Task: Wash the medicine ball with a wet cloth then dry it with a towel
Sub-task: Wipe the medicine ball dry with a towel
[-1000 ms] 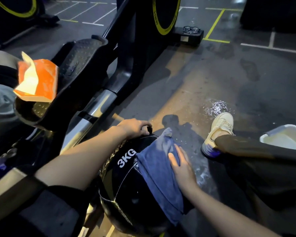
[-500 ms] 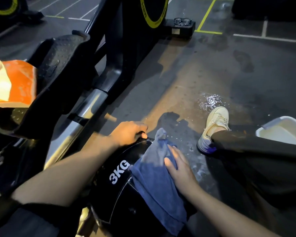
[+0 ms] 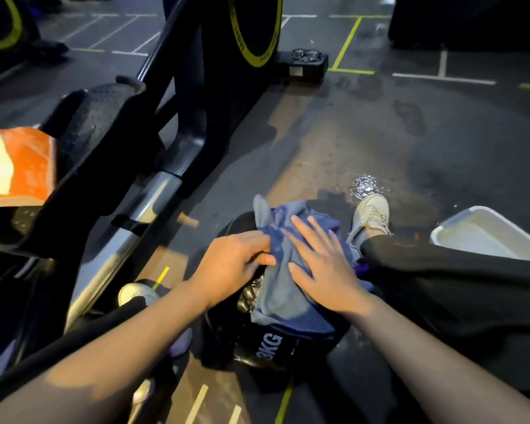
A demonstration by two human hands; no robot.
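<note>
A black medicine ball [image 3: 276, 347] marked 3KG lies on the gym floor between my legs. A blue cloth [image 3: 285, 289] is draped over its top. My right hand [image 3: 325, 267] lies flat on the cloth with straight, spread fingers, pressing it onto the ball. My left hand [image 3: 233, 261] rests on the ball's left side and pinches the cloth's left edge between thumb and fingers. Most of the ball's top is hidden under the cloth and hands.
A white basin [image 3: 487, 237] stands on the floor at right, behind my outstretched right leg [image 3: 441, 276] and shoe [image 3: 371, 212]. A black exercise machine [image 3: 141, 154] fills the left side, with an orange and white cloth [image 3: 16, 169] on its pedal. A puddle [image 3: 364, 186] glistens ahead.
The ball has turned, so the 3KG mark now faces me low down. My left hand left the ball's handle and took the cloth's edge. My right hand slid up over the cloth.
</note>
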